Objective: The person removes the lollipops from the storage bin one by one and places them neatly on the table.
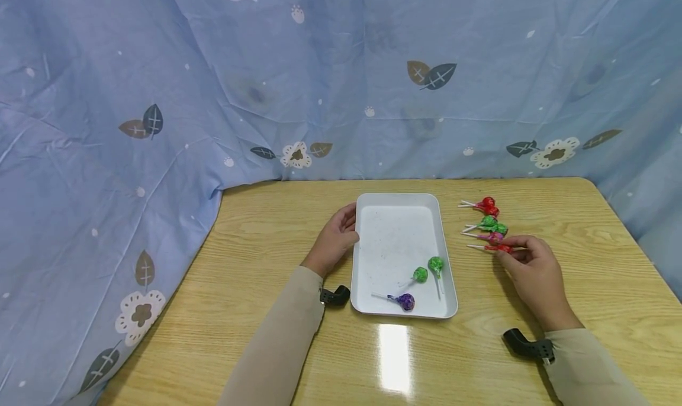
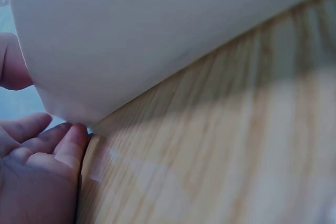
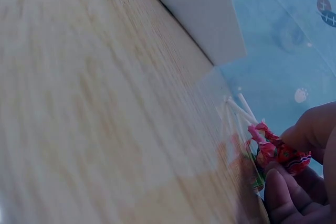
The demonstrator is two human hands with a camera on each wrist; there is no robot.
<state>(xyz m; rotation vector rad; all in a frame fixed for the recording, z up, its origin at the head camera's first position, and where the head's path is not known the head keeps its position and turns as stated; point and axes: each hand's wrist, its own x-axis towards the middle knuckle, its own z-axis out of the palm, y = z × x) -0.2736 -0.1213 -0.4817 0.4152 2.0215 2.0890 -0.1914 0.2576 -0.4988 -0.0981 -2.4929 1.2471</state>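
At the left side of a white tray (image 1: 396,234), my left hand (image 1: 333,240) holds the wall, its thumb at the rim. The left wrist view shows curled fingers (image 2: 71,145) against the tray's outer wall near the tabletop. My right hand (image 1: 538,279) pinches the wrapped head of a red lollipop (image 1: 502,248) between thumb and fingers; its white stick points left. Just beyond it lie a pink-purple lollipop (image 1: 496,238), green lollipops (image 1: 489,221) and red lollipops (image 1: 488,202), close together. Inside the tray rest two green lollipops (image 1: 436,264) and a purple lollipop (image 1: 407,302).
Everything stands on a wooden table (image 1: 266,246). A blue patterned curtain (image 1: 341,80) hangs along its back and drapes down the left side. Black wrist cameras (image 1: 524,344) sit on both sleeves. Light reflects off the tabletop in front of the tray.
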